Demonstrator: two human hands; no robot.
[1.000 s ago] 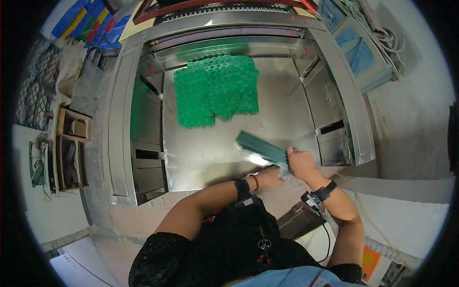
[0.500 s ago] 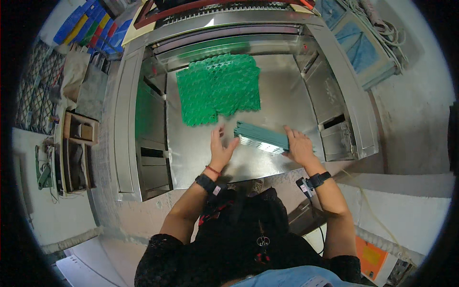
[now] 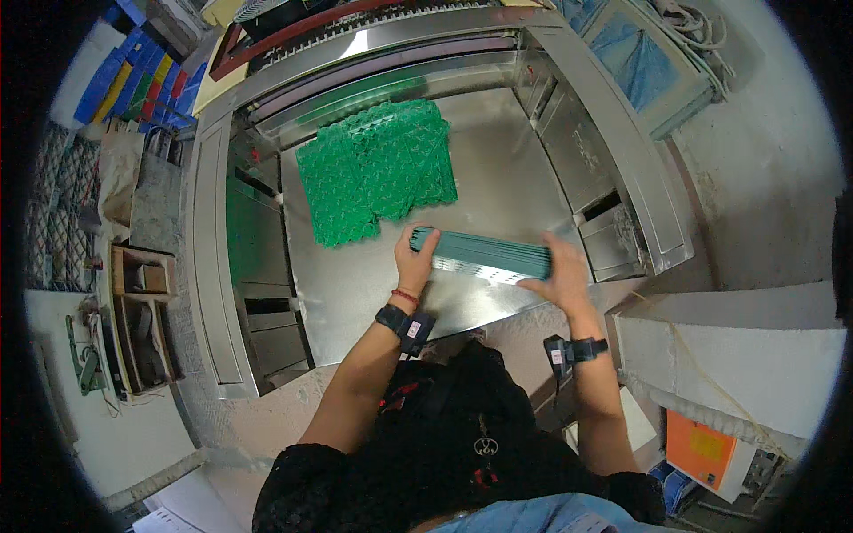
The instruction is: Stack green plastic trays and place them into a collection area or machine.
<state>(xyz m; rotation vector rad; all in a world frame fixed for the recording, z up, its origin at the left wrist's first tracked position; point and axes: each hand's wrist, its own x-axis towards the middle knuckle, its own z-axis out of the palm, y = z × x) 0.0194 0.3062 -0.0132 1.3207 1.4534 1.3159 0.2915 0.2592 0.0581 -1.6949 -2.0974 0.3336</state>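
Observation:
Between my two hands is a stack of thin green strips (image 3: pixel 490 254), lying crosswise near the front of a metal tray (image 3: pixel 498 209). Its near side shines pale and silvery. My left hand (image 3: pixel 414 258) grips the stack's left end, thumb and fingers around it. At the opposite end, my right hand (image 3: pixel 565 271) is closed around the stack's edge. Beyond the stack, a patch of bright green scalloped pieces (image 3: pixel 378 169) is spread flat on the tray, in overlapping rows with an uneven near edge.
Steel side walls (image 3: pixel 613 151) frame the tray, with slots on both sides. A toothed machine part (image 3: pixel 373 22) runs along the back. Wooden boxes (image 3: pixel 142 306) stand at the left, a blue-and-wood crate (image 3: pixel 640 67) at the back right, an orange box (image 3: pixel 702 451) low at the right.
My left hand, apart from the stack before, has closed on its left end. My right hand still holds the other end. The whole view has shifted and turned slightly.

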